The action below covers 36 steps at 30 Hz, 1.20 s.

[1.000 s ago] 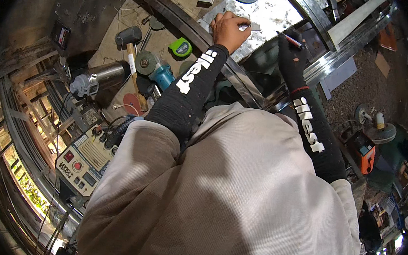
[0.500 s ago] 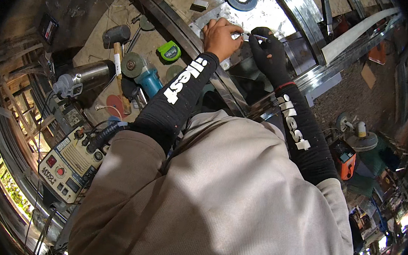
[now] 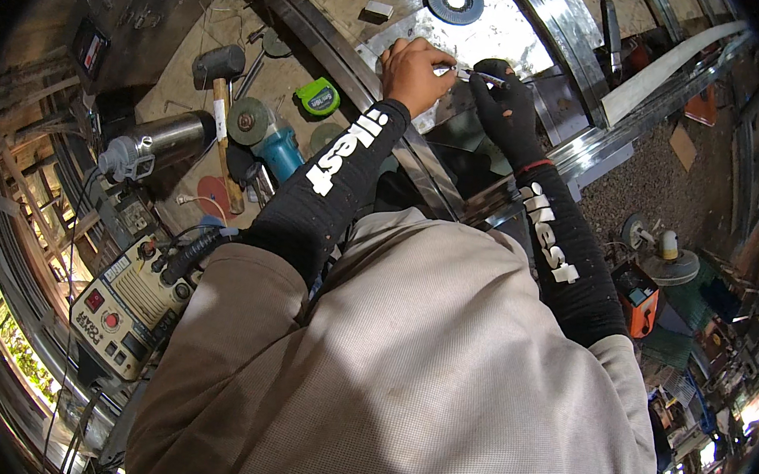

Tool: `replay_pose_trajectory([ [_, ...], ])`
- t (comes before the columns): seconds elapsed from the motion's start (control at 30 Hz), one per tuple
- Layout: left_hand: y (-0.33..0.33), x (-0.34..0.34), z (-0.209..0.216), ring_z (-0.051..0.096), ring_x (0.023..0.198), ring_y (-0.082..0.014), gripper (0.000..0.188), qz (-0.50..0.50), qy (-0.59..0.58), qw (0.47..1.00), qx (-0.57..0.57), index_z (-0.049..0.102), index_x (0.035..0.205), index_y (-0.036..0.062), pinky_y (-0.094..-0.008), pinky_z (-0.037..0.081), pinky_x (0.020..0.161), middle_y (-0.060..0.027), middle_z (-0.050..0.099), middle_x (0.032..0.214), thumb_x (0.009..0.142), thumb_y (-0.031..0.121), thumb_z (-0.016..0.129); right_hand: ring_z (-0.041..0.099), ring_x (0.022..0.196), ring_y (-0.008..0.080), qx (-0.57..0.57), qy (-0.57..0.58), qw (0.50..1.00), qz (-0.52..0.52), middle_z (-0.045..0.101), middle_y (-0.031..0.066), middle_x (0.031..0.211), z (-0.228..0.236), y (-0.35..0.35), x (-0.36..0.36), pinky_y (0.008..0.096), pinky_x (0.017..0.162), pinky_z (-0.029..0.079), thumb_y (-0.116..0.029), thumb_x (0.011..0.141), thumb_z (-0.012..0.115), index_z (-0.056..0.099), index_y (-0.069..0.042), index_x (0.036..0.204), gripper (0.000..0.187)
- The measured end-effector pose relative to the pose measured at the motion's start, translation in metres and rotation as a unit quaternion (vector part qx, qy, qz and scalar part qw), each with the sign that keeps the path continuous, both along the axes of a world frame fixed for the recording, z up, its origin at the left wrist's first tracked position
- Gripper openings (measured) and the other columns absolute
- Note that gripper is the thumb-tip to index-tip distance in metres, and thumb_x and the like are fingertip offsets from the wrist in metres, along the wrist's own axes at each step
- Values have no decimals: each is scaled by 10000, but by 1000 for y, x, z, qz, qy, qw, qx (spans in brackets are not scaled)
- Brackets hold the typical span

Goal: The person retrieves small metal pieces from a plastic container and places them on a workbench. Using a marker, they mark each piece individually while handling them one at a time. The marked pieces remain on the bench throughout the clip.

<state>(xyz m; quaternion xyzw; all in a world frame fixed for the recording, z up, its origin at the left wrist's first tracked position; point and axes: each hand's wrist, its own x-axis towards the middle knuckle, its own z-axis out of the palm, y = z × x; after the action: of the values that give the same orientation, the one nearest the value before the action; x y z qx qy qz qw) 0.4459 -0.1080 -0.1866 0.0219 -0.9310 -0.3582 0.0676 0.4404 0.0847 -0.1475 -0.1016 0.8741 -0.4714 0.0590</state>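
My bare left hand is closed at the inner side of a steel frame bar, thumb and fingertips pinched at the edge of a bright metal sheet. What it pinches is too small to make out. My right hand, in a dark glove, grips a slim pen-like marker between thumb and forefinger. The marker points left, its tip close to my left fingertips. A round grinding disc lies on the sheet beyond both hands, with a small pale block to its left.
Left of the frame lie a mallet, a green tape measure, an angle grinder and a steel flask. A welding machine stands at lower left. Steel channel borders the sheet on the right; an orange machine sits beyond.
My right hand has drawn slightly right, and its fingers have shifted so more of the marker shows. My left hand has barely moved. The whole view has shifted a little.
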Motion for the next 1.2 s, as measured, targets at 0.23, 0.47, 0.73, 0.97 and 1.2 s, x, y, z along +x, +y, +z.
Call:
replay_pose_trajectory([
  [0.23,0,0,2,597,1130,-243,152,-2,-13,1000,3,879,928,259,-446,374,1088,43,734,1017,780,290,888,738,786,164,-3,-4,1000,-2,776,90,1006,5,-1,2,327,713,565,-176,1024,722,719,-54,1192,207],
  [0.47,-2,1,5,617,1124,-276,187,-11,-13,1000,-19,880,976,243,-471,425,1029,9,735,1038,802,313,871,730,779,158,1,-3,1000,3,773,100,1003,6,-1,2,321,712,561,-173,1018,725,733,-56,1174,195],
  [0.73,0,0,4,614,1131,-267,173,-5,-12,1000,-17,878,965,247,-463,402,1057,17,742,1043,799,294,880,754,838,169,-43,-12,999,14,774,88,1034,7,-6,1,316,733,575,-149,1026,717,711,-43,1195,199],
  [0.97,0,1,5,623,1124,-276,188,-3,-13,1000,-24,877,988,253,-463,417,1049,9,742,1057,803,280,882,772,868,175,-11,-9,999,34,771,91,1062,4,-8,-3,328,739,589,-136,1031,713,687,-40,1207,202],
  [1.2,1,2,9,621,1127,-275,208,1,-22,999,-23,876,989,257,-461,419,1054,13,738,1054,782,243,898,785,827,221,-1,-19,999,35,779,119,1045,7,-10,-4,349,728,590,-190,1031,716,691,-61,1194,209],
])
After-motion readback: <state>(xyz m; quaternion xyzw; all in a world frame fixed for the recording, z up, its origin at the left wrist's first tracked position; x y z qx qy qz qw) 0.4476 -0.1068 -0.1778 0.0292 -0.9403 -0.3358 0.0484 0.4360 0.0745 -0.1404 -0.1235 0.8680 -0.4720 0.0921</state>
